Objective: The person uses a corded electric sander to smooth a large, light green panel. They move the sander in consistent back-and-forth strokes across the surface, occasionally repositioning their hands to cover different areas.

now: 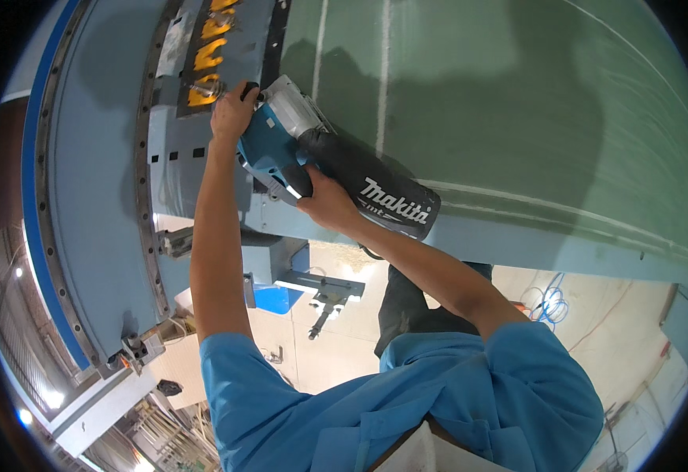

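Note:
A teal and silver belt sander point(269, 141) with a long black dust bag point(340, 164) lies at the left edge of a broad green tabletop point(470, 118). My left hand point(232, 116) is closed around the black knob at the sander's front. My right hand point(328, 200) is wrapped round its rear handle, just below the dust bag. The bag slants down to the right over the tabletop. The sander's underside is hidden, so I cannot tell how it meets the surface.
Beyond my left hand stands a row of yellow tool-holder forks point(208, 55), some holding metal tool holders. A blue-grey machine beam point(100, 157) with bolted rails runs down the left. Below the table's near edge, a metal bracket point(324, 291) juts out. A coiled blue hose point(550, 305) lies on the floor at right.

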A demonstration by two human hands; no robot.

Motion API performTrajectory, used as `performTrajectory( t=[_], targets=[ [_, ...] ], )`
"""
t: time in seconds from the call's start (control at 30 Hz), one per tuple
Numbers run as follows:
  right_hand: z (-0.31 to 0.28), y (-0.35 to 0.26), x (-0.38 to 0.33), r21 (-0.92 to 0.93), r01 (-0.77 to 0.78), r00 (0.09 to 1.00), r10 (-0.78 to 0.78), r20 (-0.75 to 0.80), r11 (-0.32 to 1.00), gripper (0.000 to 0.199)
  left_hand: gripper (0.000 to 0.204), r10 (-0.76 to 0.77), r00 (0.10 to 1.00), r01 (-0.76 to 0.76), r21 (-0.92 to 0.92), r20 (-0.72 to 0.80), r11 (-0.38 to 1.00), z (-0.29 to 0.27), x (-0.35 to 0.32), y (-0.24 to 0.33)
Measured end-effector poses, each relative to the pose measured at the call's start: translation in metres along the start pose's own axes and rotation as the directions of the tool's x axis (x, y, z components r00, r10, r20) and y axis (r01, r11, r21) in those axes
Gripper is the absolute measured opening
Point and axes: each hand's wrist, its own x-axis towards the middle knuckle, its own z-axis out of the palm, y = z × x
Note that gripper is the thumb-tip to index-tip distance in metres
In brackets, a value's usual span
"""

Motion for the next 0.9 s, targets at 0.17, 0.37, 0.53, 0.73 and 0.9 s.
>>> performTrajectory(
  t=[0.17,0.37,0.53,0.73,0.9],
  targets=[
    [-0.075,0.011,-0.009,0.071,0.016,0.997,-0.010,-0.079,0.997,0.068,0.052,0.111,0.993,-0.112,0.034,0.035,0.993,0.007,0.022,0.102],
    [-0.180,0.038,-0.032,0.030,-0.024,0.967,0.031,-0.251,0.999,0.066,0.052,0.234,0.968,-0.242,0.100,0.087,0.965,0.028,0.033,0.253],
    [-0.293,0.084,-0.035,0.120,-0.069,0.941,0.105,-0.322,0.990,0.062,0.055,0.278,0.941,-0.304,0.119,0.195,0.945,0.079,0.058,0.389],
    [-0.450,0.136,-0.069,0.164,-0.066,0.853,0.141,-0.503,0.984,0.058,0.057,0.487,0.841,-0.517,0.084,0.234,0.852,0.126,0.061,0.596],
    [-0.553,0.160,-0.144,0.162,-0.045,0.752,0.140,-0.644,0.986,0.051,0.054,0.608,0.753,-0.636,0.041,0.252,0.770,0.140,0.011,0.753]
  ],
)
